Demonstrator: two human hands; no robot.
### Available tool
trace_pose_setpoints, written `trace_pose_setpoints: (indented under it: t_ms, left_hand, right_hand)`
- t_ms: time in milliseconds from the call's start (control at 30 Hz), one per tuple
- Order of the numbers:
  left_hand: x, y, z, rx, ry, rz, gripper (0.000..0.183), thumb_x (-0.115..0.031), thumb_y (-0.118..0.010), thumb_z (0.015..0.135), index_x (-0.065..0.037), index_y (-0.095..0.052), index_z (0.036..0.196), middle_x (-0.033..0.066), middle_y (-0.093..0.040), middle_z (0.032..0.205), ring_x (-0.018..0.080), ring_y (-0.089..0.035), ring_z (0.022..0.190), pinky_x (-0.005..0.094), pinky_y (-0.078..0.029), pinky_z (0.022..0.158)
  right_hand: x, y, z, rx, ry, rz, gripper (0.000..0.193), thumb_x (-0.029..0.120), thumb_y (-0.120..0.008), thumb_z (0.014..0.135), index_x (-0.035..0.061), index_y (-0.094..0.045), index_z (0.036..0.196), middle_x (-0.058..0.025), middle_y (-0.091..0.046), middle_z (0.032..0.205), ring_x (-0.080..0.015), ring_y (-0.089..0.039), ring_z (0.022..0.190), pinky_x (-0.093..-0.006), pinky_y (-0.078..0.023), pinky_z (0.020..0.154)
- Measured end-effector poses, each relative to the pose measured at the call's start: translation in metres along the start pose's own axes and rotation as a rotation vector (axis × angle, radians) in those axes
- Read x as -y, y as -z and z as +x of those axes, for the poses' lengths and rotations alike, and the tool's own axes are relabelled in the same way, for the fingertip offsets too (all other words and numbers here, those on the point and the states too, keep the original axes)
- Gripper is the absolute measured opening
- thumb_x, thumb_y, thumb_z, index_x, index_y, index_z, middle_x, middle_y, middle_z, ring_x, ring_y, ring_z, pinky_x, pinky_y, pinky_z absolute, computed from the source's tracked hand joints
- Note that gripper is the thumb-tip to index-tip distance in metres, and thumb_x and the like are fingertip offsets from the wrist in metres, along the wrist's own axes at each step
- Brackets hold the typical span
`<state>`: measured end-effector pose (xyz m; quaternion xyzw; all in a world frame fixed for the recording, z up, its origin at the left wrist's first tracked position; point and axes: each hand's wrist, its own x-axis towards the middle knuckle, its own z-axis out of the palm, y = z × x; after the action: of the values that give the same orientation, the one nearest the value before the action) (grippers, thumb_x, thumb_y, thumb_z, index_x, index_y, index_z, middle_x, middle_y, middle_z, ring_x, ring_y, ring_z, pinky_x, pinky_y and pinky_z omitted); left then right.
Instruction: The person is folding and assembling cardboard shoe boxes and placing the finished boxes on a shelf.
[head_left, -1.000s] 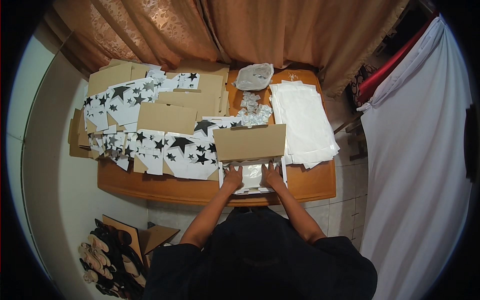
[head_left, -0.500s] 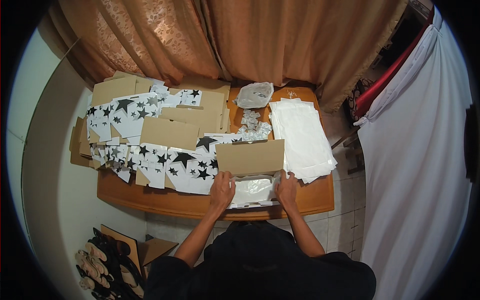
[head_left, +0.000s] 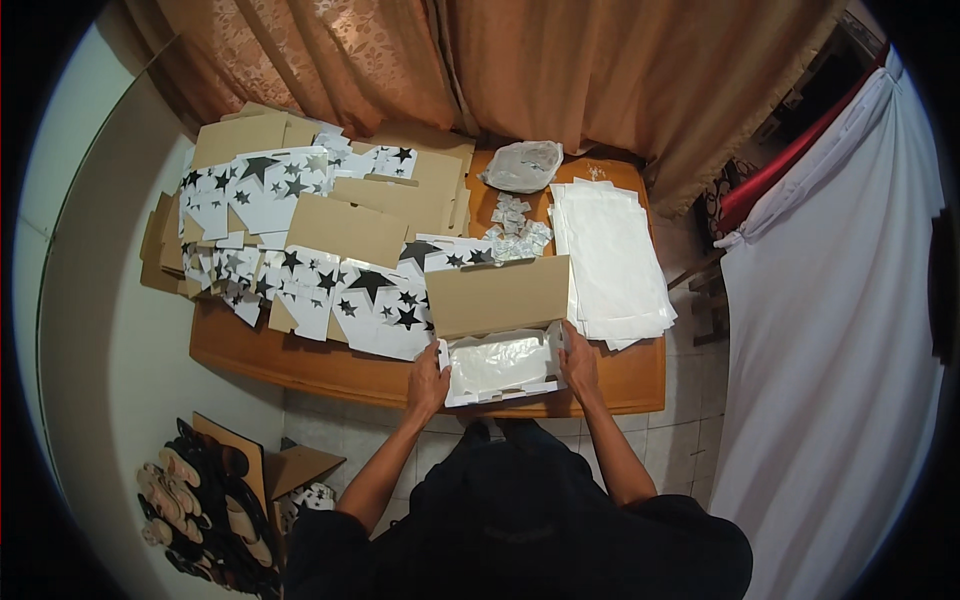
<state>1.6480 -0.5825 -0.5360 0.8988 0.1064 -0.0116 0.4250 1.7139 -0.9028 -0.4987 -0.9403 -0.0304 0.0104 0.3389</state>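
Near the front edge of the table is a cardboard box (head_left: 506, 392), white outside, with its brown lid (head_left: 497, 297) standing raised at the back. Inside lies a pale sheet or packet (head_left: 500, 362) with a shiny, wrinkled, clear plastic look; what is under it is hidden. My left hand (head_left: 428, 380) holds the left end wall, its fingers bent around the outside. At the opposite end, my right hand (head_left: 579, 364) grips the right wall, with some fingers hidden behind it.
Star-printed and brown flat box pieces (head_left: 370, 290) overlap across the table's left side. White sheets (head_left: 610, 260) are stacked at the right. Small pale sachets (head_left: 520, 235) lie below a translucent plastic bag (head_left: 522, 165). Sandals (head_left: 190, 500) hang on a rack at lower left.
Both hands have shifted from the inner corners to the box's outer ends. The box is now slightly tilted, its left end nearer me. My view has moved a little.
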Motion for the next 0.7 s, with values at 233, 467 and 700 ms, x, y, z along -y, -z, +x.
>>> trace_pose_setpoints:
  t_ms: [233, 467, 700]
  left_hand:
    - [-0.012, -0.013, -0.053, -0.130, 0.135, -0.086, 0.057, 0.003, -0.071, 0.084, 0.000, -0.053, 0.137, 0.0221, -0.067, 0.107, 0.0330, -0.070, 0.086, 0.0400, -0.056, 0.072]
    - [-0.033, -0.015, -0.060, -0.217, 0.183, 0.210, 0.045, -0.009, -0.071, 0.088, -0.001, -0.058, 0.130, 0.0219, -0.066, 0.109, 0.0426, -0.066, 0.096, 0.0485, -0.053, 0.083]
    - [-0.151, -0.001, -0.005, -0.380, -0.014, 0.070, 0.025, -0.012, -0.070, 0.090, 0.000, -0.067, 0.112, 0.0178, -0.068, 0.098, 0.0317, -0.067, 0.088, 0.0391, -0.054, 0.076]
  right_hand:
    - [-0.013, 0.002, -0.001, 0.123, 0.132, 0.055, 0.060, 0.001, -0.069, 0.086, 0.0053, -0.050, 0.143, -0.0229, -0.063, 0.123, -0.0438, -0.060, 0.110, -0.0472, -0.050, 0.093]
    - [-0.032, 0.008, 0.014, 0.254, 0.218, 0.092, 0.055, 0.020, -0.071, 0.092, 0.0040, -0.052, 0.141, -0.0228, -0.061, 0.124, -0.0423, -0.061, 0.109, -0.0472, -0.050, 0.093]
    - [-0.038, 0.033, 0.057, 0.168, 0.169, 0.338, 0.050, 0.021, -0.064, 0.097, -0.0014, -0.052, 0.139, -0.0238, -0.061, 0.128, -0.0338, -0.065, 0.104, -0.0414, -0.053, 0.090]
